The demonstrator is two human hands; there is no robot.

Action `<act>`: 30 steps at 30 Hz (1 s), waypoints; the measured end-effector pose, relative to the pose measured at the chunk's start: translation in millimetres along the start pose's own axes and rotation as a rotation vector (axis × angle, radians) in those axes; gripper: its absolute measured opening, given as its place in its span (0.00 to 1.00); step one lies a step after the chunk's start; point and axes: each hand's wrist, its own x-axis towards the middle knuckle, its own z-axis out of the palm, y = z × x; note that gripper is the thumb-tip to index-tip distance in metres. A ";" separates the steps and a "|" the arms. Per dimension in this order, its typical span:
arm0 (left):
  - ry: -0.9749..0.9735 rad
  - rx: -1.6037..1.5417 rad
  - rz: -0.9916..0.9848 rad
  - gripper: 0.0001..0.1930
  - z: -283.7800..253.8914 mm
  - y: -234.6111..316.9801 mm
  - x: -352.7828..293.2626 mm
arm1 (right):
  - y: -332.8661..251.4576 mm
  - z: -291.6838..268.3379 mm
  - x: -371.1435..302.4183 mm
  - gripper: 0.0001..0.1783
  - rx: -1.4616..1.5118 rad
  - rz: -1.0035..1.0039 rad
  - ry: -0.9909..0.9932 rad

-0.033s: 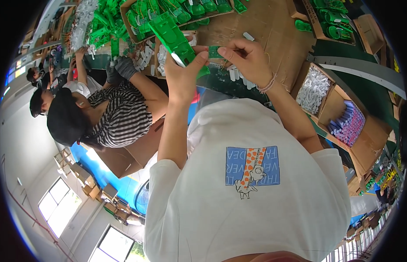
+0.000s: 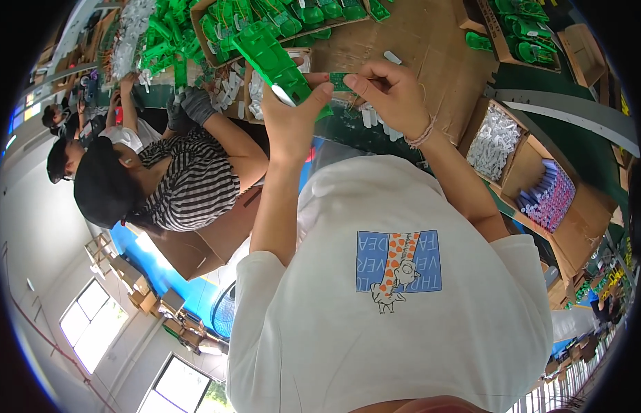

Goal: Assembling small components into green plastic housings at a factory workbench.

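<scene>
My left hand (image 2: 293, 120) is closed around a long green plastic housing (image 2: 269, 62), tilted with its hollow inner side showing. A small white piece (image 2: 282, 94) sits against the housing beside my thumb. Between the thumb and fingers of my right hand (image 2: 393, 96) is a small green circuit board (image 2: 339, 82), level with the housing's lower end and just right of it. A left fingertip reaches toward the board's edge; whether it touches I cannot tell. A thin wire shows by my right fingers.
Above my hands, a cardboard box (image 2: 313, 32) holds green housings with wires. White plastic pieces (image 2: 370, 117) lie below the board. To the right stand boxes of clear-white parts (image 2: 496, 141) and purple-pink cylinders (image 2: 549, 196). A gloved co-worker (image 2: 190, 165) works at the left.
My left hand and the housing have shifted very slightly right and down. My right hand and the circuit board stay almost where they were.
</scene>
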 end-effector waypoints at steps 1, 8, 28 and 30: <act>0.003 0.000 0.002 0.27 1.9 -3.4 -1.3 | -4.2 1.9 -1.7 0.11 -0.080 -0.049 0.048; 0.131 0.293 0.398 0.27 9.1 -20.6 -2.8 | -9.6 7.6 -6.6 0.10 -0.366 -0.320 0.155; -0.397 -0.820 -0.227 0.27 30.4 -44.5 -4.1 | -47.5 -6.7 -25.0 0.11 -0.546 -0.346 0.123; -0.413 -0.779 -0.227 0.27 33.0 -45.0 -4.2 | -50.2 -2.3 -23.9 0.12 -0.605 -0.367 0.136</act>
